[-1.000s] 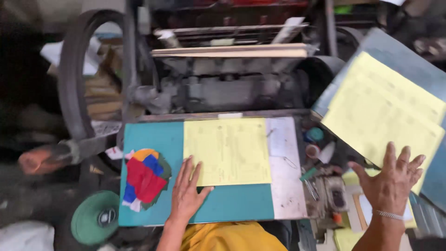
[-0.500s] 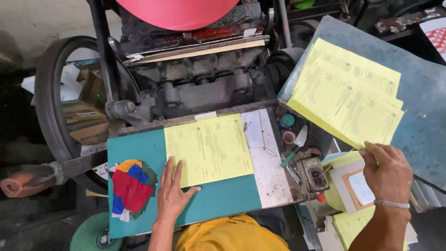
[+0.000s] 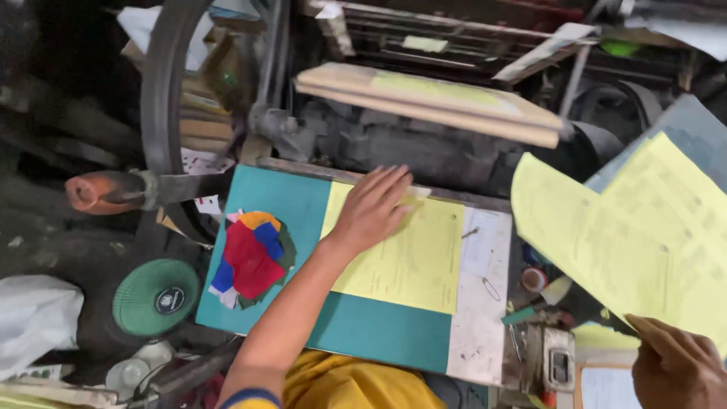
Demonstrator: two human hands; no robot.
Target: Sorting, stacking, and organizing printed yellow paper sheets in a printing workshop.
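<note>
My left hand (image 3: 372,208) lies flat, fingers spread, on the far left corner of a stack of yellow printed sheets (image 3: 413,261) on a teal feed board (image 3: 280,204). My right hand (image 3: 674,367), low at the right edge, grips the near corner of a single yellow sheet (image 3: 591,242) lifted in the air. That sheet hangs in front of a second pile of yellow sheets (image 3: 666,204) on a grey sloped board (image 3: 693,121). Behind the teal board stands the dark printing press with its wooden platen (image 3: 432,102).
A bundle of red, blue and yellow rags (image 3: 252,257) lies on the teal board's left. A large flywheel (image 3: 163,98) and an orange-tipped lever (image 3: 98,191) stand at left, a green fan (image 3: 155,297) below. Small tools, a tape roll (image 3: 534,279) and a counter (image 3: 559,363) sit at right.
My left hand slid forward from the near edge of the yellow stack to its far corner. My right hand lifted one yellow sheet off the right pile. The camera view shifted.
</note>
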